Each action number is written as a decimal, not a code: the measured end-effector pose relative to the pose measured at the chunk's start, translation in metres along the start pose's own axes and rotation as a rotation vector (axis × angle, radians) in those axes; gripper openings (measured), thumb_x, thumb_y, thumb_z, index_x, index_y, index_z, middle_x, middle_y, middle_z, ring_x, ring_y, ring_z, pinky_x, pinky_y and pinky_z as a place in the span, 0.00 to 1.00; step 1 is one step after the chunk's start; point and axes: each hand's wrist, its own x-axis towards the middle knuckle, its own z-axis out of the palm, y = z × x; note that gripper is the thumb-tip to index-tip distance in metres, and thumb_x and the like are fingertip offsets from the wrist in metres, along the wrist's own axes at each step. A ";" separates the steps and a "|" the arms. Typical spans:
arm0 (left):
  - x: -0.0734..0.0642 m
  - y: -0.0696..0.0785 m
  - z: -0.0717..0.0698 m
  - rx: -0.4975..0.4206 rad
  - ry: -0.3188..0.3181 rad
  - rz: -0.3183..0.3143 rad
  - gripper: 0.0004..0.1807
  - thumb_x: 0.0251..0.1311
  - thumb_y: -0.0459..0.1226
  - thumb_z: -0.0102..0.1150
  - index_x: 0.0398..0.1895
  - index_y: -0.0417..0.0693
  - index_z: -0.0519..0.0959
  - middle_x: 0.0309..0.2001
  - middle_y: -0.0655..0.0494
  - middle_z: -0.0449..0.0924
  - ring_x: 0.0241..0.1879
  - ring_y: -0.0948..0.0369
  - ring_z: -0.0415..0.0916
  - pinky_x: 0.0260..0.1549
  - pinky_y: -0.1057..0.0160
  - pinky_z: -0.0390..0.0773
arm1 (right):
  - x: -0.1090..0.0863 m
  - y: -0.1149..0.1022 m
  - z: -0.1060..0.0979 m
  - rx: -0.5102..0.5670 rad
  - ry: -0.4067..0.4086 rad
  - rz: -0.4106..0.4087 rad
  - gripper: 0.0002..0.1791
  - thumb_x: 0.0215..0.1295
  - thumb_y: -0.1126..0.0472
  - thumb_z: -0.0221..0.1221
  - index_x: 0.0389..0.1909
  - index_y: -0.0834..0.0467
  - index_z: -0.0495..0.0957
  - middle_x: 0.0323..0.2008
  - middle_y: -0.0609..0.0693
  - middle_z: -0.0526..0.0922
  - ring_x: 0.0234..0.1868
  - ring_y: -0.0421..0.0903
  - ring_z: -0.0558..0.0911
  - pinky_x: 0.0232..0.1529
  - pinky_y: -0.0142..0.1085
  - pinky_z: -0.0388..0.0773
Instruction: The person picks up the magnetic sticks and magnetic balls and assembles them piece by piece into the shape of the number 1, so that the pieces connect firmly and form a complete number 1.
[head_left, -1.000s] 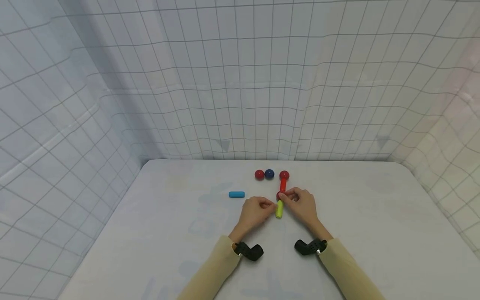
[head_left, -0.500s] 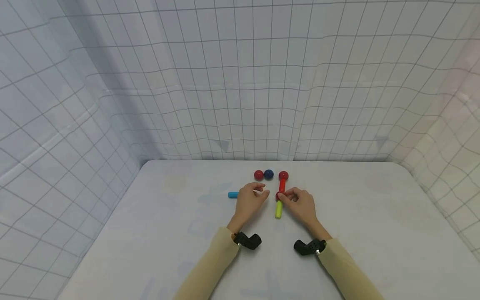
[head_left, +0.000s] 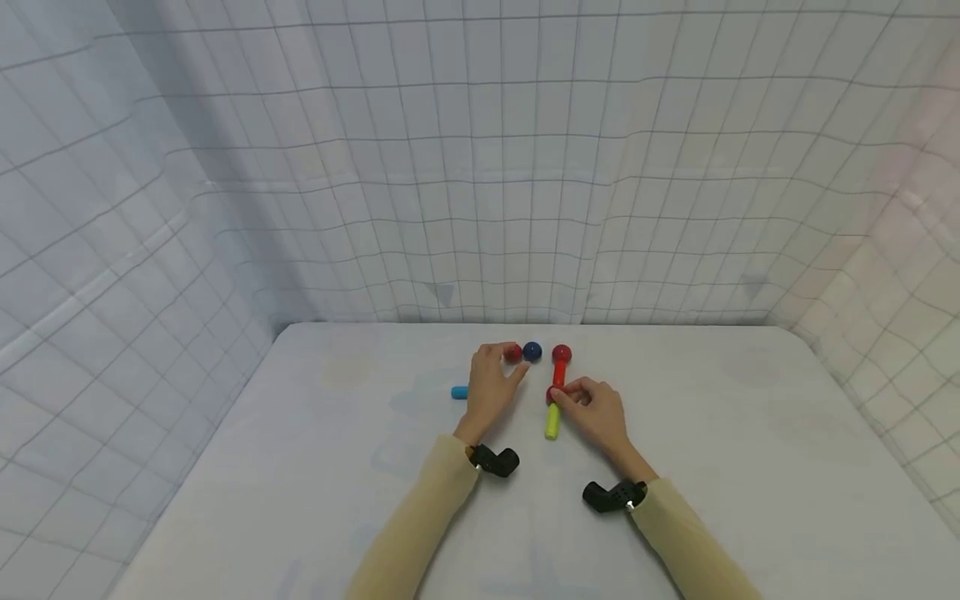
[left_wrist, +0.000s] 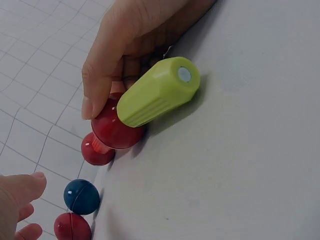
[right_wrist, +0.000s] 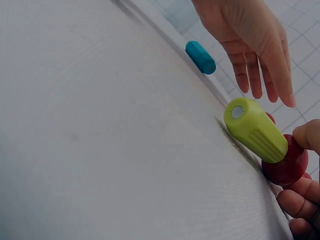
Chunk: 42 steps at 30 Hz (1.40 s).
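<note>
My right hand [head_left: 597, 413] pinches a red ball [left_wrist: 114, 129] between thumb and fingers. A yellow-green rod [head_left: 552, 422] sticks out from this ball toward me, with a pale round disc in its free end. On the far side, a red rod [head_left: 559, 374] links it to a second red ball [head_left: 562, 354]. My left hand [head_left: 490, 385], fingers apart and nearly straight, is around a loose red ball [head_left: 513, 354], holding nothing. Right beside that ball sits a dark blue ball [head_left: 532, 351], also near the left thumb in the left wrist view.
A light blue rod [head_left: 459, 392] lies left of my left hand, which covers part of it in the head view. The white table [head_left: 337, 467] ends at a back edge before a white grid-patterned curtain [head_left: 480, 167], which also hangs at both sides.
My left hand has moved away from the yellow-green rod, forward and left, to the loose red ball, its fingers spreading. The right hand keeps its pinch on the joined red ball.
</note>
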 end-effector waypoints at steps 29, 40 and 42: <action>0.025 -0.005 0.017 0.130 -0.061 -0.059 0.23 0.62 0.37 0.61 0.60 0.43 0.72 0.51 0.38 0.73 0.51 0.46 0.68 0.47 0.52 0.72 | 0.001 0.005 0.002 -0.023 0.022 -0.031 0.13 0.57 0.48 0.66 0.30 0.55 0.82 0.20 0.42 0.76 0.27 0.44 0.69 0.29 0.38 0.63; 0.023 -0.008 0.017 0.163 -0.037 -0.037 0.20 0.61 0.36 0.61 0.57 0.43 0.73 0.48 0.39 0.75 0.47 0.47 0.69 0.45 0.52 0.72 | 0.002 0.003 0.002 -0.010 0.035 -0.047 0.13 0.56 0.49 0.66 0.29 0.55 0.82 0.19 0.42 0.76 0.27 0.44 0.70 0.29 0.38 0.63; 0.023 -0.008 0.017 0.170 -0.041 -0.038 0.20 0.61 0.36 0.61 0.56 0.42 0.73 0.48 0.39 0.75 0.47 0.48 0.69 0.46 0.53 0.72 | 0.002 0.003 0.002 -0.010 0.034 -0.043 0.13 0.56 0.49 0.66 0.29 0.55 0.82 0.19 0.42 0.76 0.27 0.44 0.70 0.29 0.38 0.63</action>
